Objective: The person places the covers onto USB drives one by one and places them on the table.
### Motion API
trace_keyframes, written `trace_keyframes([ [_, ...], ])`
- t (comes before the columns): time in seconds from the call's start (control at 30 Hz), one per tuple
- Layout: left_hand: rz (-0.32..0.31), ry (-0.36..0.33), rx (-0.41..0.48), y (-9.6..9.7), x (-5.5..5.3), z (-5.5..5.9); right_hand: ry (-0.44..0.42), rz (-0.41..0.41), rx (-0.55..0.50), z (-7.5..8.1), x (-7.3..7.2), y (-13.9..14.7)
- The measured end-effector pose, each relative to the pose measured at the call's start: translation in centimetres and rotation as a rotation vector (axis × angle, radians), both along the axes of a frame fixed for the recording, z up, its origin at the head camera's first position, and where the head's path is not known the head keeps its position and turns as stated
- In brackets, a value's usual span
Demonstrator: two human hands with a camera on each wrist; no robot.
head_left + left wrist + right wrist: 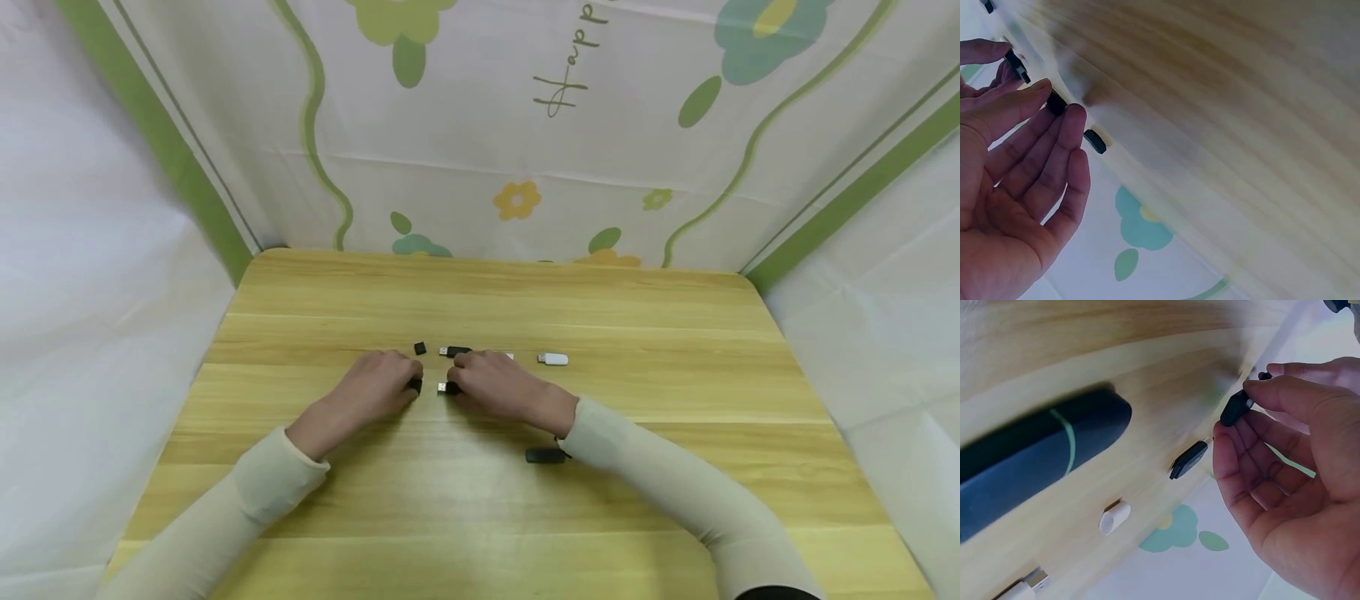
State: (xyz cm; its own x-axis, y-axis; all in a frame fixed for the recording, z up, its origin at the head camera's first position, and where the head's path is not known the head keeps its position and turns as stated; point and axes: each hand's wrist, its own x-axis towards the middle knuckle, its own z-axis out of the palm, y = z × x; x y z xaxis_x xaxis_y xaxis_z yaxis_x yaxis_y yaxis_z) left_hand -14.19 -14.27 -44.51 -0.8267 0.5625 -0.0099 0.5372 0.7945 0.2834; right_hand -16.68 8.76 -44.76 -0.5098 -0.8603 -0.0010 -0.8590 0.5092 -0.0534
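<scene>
In the head view, my left hand (380,382) and right hand (497,385) are close together over the wooden table. The left wrist view shows my left thumb and fingertips pinching a small black cap (1055,102). My right hand pinches a black USB stick (1235,407), whose metal plug (442,388) points toward that cap; a gap separates them in the head view. Just beyond my right hand lies a second black USB stick (455,352), plug to the left. Another black cap (420,348) sits beyond my left hand.
A white USB stick (553,359) lies right of my right hand, with a white cap (1115,517) between it and the second black stick. By my right sleeve is a dark oblong object (545,455). A flower-printed cloth (465,125) hangs behind the table's far edge.
</scene>
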Motion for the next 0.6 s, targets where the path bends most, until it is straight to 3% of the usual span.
trace_keyframes([
  [0.6, 0.014, 0.001, 0.031, 0.55, 0.27, 0.57, -0.022, 0.010, -0.035, 0.76, -0.15, -0.11],
])
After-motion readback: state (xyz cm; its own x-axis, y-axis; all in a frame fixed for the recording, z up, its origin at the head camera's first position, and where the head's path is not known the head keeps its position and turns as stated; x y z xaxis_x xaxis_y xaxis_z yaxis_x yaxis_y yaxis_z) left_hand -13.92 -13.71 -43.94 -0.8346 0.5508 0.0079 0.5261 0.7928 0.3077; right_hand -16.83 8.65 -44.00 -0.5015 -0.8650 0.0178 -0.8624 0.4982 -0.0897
